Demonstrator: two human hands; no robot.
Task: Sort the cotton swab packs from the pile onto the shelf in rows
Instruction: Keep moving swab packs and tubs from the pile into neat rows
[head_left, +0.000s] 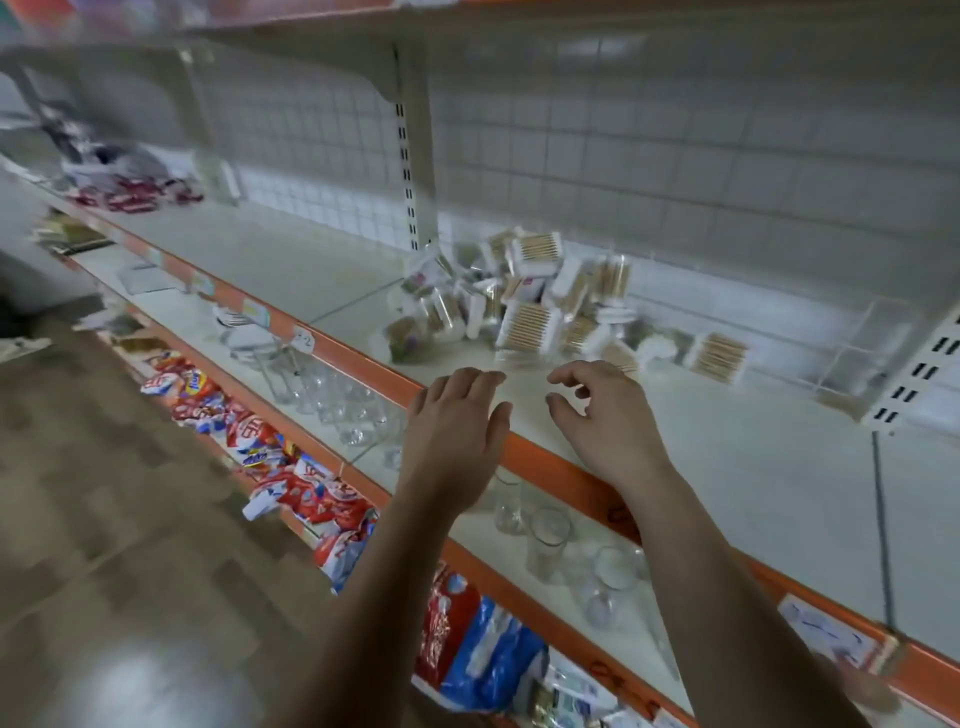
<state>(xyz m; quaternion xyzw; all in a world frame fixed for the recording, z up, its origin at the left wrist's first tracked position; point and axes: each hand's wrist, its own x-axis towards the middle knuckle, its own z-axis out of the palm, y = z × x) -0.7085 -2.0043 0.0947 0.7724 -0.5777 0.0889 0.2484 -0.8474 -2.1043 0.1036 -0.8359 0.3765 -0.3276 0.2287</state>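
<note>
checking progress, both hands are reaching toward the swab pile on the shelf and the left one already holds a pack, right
Not quite: the left hand holds nothing. The head view shows it and the right hand both empty, reaching toward the swab pile on the shelf.

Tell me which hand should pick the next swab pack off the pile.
Probably the right hand: empty, it hovers over the shelf, close beside the pile. The left hand, also empty, sits back at the orange edge.
</note>
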